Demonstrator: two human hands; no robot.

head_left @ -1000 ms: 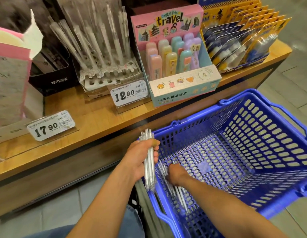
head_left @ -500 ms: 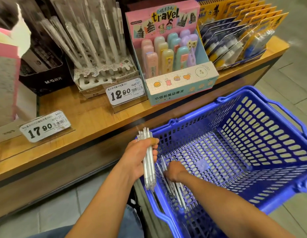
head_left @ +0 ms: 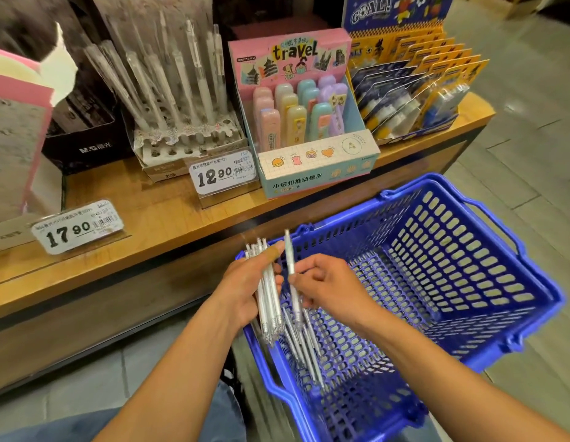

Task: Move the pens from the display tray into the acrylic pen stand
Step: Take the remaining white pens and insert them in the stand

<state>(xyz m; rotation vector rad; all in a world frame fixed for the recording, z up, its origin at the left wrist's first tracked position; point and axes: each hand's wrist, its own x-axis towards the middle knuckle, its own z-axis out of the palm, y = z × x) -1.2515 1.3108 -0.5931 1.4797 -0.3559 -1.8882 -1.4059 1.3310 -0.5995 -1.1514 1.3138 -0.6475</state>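
Gripping a pen bundle [head_left: 269, 291], the left hand [head_left: 245, 288] hides its middle; right hand [head_left: 325, 287] pinches one pen [head_left: 290, 266], apparently capped.

My right hand [head_left: 328, 287]: up off basket [head_left: 468, 282] floor, now level with my left hand [head_left: 245, 288], just beside it. Now pinches single pen [head_left: 291, 275], upright, top end above fingers; before, it lay among loose pens [head_left: 304, 342] low in basket. Bundle [head_left: 269, 291] in left hand: sits slightly higher. Loose pens in basket: fully uncovered. Camera view: shifts up, more of shelf displays visible.
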